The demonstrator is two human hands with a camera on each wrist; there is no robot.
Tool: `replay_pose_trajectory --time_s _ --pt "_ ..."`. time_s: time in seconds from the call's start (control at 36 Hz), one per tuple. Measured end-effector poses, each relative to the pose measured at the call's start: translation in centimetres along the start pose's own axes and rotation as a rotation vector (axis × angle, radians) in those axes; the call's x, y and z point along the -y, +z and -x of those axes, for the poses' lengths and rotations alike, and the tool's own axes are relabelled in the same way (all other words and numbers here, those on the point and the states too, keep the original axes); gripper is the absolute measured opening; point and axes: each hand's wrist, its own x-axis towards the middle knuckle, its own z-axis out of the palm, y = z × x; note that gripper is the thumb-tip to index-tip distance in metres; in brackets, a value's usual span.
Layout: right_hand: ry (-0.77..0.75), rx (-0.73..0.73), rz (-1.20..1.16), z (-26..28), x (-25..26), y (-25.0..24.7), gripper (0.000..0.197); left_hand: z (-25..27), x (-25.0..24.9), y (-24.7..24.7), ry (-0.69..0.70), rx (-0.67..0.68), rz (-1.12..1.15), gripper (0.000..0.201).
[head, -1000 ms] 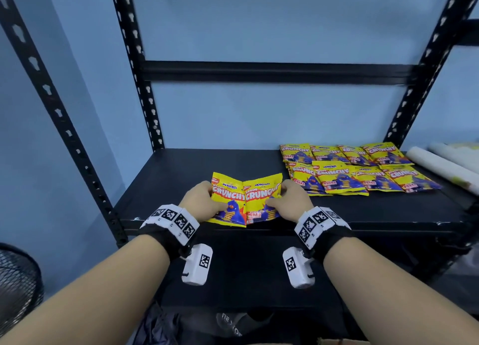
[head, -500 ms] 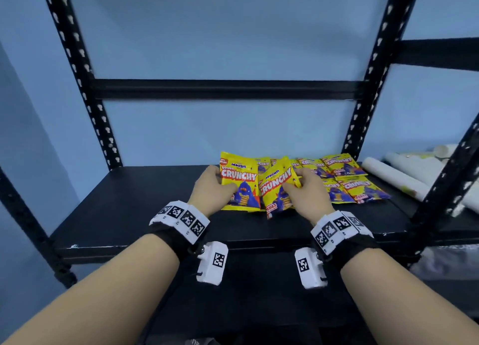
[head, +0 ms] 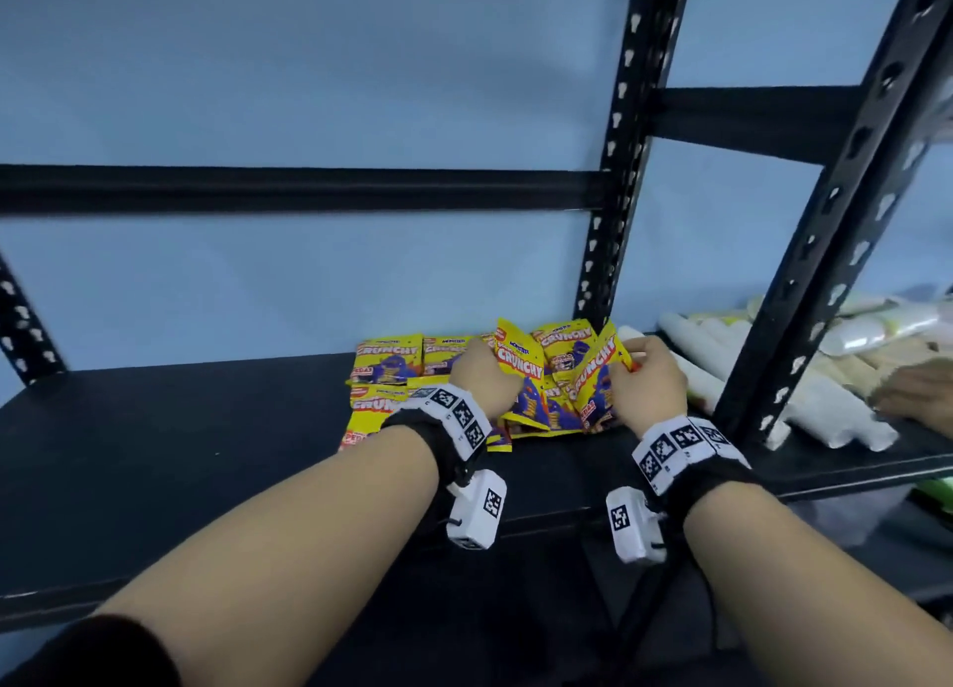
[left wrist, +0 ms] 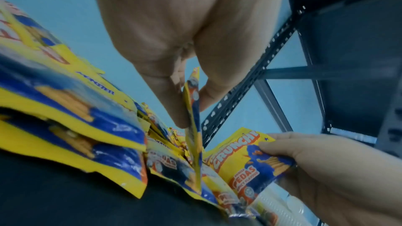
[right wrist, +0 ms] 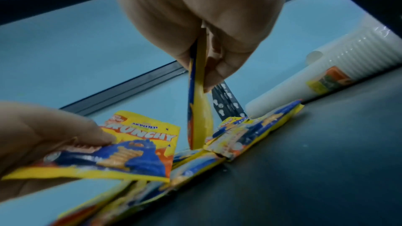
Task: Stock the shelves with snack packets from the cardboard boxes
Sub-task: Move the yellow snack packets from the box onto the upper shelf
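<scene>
In the head view, the left hand [head: 487,379] and right hand [head: 651,382] each hold a yellow packet [head: 521,377] upright over the packets already laid [head: 387,364] at the far right of the black shelf [head: 170,444]. The left wrist view shows thumb and fingers [left wrist: 172,102] pinching the left-hand packet [left wrist: 192,118] edge-on; the right wrist view shows the same pinch on the right-hand packet [right wrist: 199,109]. Best to lower each flat into a gap beside the rows, not on top, and let go only once it rests.

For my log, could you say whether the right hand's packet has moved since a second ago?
Yes. The right hand has carried its packet rightward and deeper, from the shelf's front edge to above the laid packets by the rear upright.
</scene>
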Motion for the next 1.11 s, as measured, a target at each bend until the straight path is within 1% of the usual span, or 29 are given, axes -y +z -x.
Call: replay_pose_trajectory --time_s 0.14,0.22,0.25,0.31,0.36,0.44,0.5,0.56,0.69,0.78,0.81,0.89,0.94,1.03,1.11 --pt "0.027 -0.009 -0.016 -1.2 -1.8 0.4 0.02 -0.7 -0.9 2.0 -0.025 -0.015 -0.058 0.058" --pt "0.044 0.018 -0.021 -1.6 -2.5 0.7 0.026 -0.4 -0.9 2.6 0.02 -0.027 -0.115 0.078" --pt "0.042 0.045 -0.009 -1.7 -2.7 0.7 0.03 -0.4 -0.8 2.5 0.051 -0.02 -0.141 0.085" --pt "0.041 0.131 0.062 -1.9 -3.0 0.7 0.043 -0.3 -0.8 2.2 0.098 0.046 -0.225 0.097" --pt "0.035 0.193 0.162 -2.0 -3.2 0.7 0.059 -0.2 -1.0 1.7 0.125 0.138 -0.351 0.101" --pt "0.042 0.252 0.383 -1.9 -3.1 0.8 0.09 -0.2 -1.8 1.2 0.132 0.245 -0.526 0.099" --pt "0.063 0.287 0.537 -1.9 -2.7 0.7 0.101 -0.2 -2.3 1.3 0.129 0.27 -0.618 0.092" --pt "0.066 0.31 0.661 -1.8 -2.4 0.4 0.106 -0.4 -2.4 1.5 0.123 0.274 -0.687 0.082" --pt "0.067 0.376 0.795 -1.7 -2.1 0.2 0.11 -0.5 -2.2 2.3 0.103 0.249 -0.699 0.07" --pt "0.075 0.394 0.803 -1.6 -1.9 0.2 0.111 -0.4 -2.1 2.4 0.108 0.253 -0.704 0.051" --pt "0.074 0.398 0.792 -1.5 -1.9 0.2 0.11 -0.3 -2.1 2.4 0.106 0.246 -0.706 0.048" --pt "0.07 0.397 0.74 -1.2 -2.0 0.3 0.114 -0.1 -2.0 2.2 0.11 0.234 -0.706 0.059" --pt "0.069 0.399 0.697 -1.0 -2.0 0.3 0.118 0.0 -1.9 2.0 0.115 0.245 -0.701 0.061" --pt "0.061 0.405 0.663 -1.0 -2.1 0.2 0.112 0.1 -1.9 1.9 0.113 0.273 -0.699 0.058" --pt "0.046 0.414 0.711 -1.1 -1.8 0.2 0.106 0.1 -1.9 1.9 0.098 0.294 -0.71 0.052"
